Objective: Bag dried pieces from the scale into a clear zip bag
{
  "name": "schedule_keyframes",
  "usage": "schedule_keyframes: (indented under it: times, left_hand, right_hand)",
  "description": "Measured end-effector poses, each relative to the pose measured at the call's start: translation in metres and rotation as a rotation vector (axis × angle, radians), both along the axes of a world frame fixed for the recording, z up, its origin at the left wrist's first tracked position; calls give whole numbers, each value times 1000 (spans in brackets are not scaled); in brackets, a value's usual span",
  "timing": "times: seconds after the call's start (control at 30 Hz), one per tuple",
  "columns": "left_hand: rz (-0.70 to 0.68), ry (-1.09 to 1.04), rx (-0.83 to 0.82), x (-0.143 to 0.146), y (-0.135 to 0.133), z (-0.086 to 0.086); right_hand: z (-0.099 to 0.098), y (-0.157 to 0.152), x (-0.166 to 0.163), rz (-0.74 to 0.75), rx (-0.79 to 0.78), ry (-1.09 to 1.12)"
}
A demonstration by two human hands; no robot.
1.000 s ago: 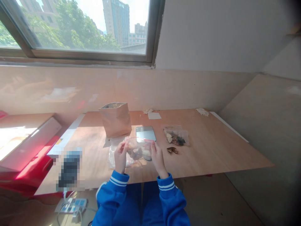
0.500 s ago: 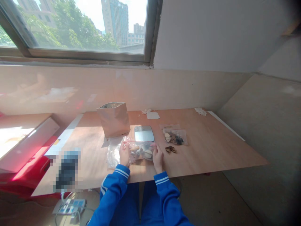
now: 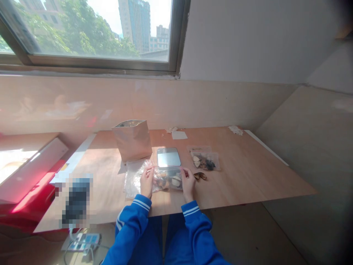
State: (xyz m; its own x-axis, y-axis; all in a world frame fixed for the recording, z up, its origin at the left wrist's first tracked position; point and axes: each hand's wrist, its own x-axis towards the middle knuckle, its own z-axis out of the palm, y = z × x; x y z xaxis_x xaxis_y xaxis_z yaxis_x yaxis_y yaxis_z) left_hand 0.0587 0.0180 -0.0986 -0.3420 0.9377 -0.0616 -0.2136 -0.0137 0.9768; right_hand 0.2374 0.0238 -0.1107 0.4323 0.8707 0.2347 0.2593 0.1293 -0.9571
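Note:
A clear zip bag (image 3: 168, 179) with pale and brown dried pieces inside is stretched between my hands near the table's front edge. My left hand (image 3: 147, 180) pinches its upper left corner, and my right hand (image 3: 188, 183) pinches the upper right one. Just beyond the bag lies a flat, square silver scale (image 3: 168, 157). Under and beside my left hand are crumpled clear plastic bags (image 3: 134, 180). Close to my right hand sits a loose dried brown piece (image 3: 200, 176). Farther right, another filled zip bag (image 3: 205, 161) rests flat.
An open-topped brown foil pouch (image 3: 132, 141) stands upright at the back left. White paper (image 3: 179, 135) and crumpled tissue (image 3: 235, 130) lie along the far edge. A blurred dark object (image 3: 77, 200) is at the left, above a power strip (image 3: 85, 241) below the table (image 3: 253, 167).
Both hands still grip the bag by its top corners. My right hand has shifted slightly right and the bag's contents have tilted or settled a little.

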Motion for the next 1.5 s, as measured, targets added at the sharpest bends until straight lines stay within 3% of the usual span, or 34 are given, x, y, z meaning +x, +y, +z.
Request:
schedule_keyframes:
  times: [0.13,0.57,0.87,1.13,1.5]
  left_hand:
    - [24,11,4,-1,1,-1]
    - [78,102,-10,-4,3,-11]
    - [69,59,54,-3,3,-11]
    - [75,84,48,-4,4,-13]
    - [15,110,32,-3,-1,-3]
  right_hand:
    - [0,0,0,6,-16,41]
    - [-17,7,2,-21,60,-127]
    - [-11,3,1,-17,128,-140]
    - [-8,3,1,-26,102,-88]
    - [-7,3,-1,29,62,5]
